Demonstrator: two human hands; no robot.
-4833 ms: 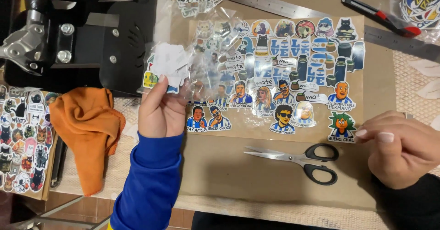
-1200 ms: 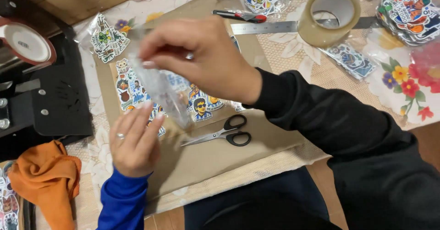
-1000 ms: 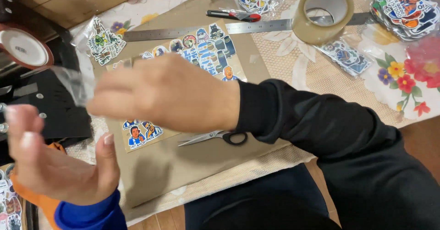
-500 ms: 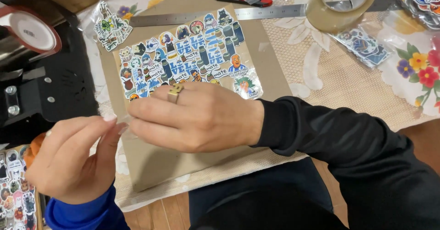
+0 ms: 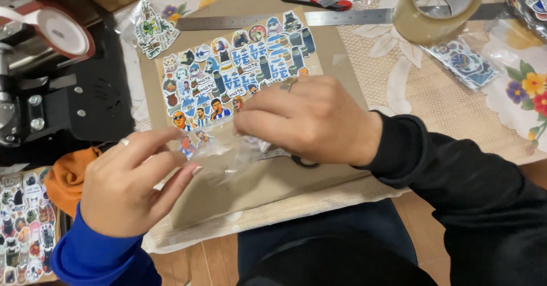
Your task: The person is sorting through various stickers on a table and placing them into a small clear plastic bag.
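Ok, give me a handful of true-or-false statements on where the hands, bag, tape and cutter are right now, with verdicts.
1. Both hands pinch the clear plastic bag between them. True: left hand and right hand each grip an end.
2. The roll of packing tape stands on the black machine. False: it rests on the tablecloth at upper right, across a steel ruler.
3. The orange cloth lies left of the left hand. True.
4. The red-and-black utility knife is in the right hand. False: it lies near the top edge, beyond the sticker sheet.
5. The scissors lie fully exposed. False: the right hand mostly covers them.
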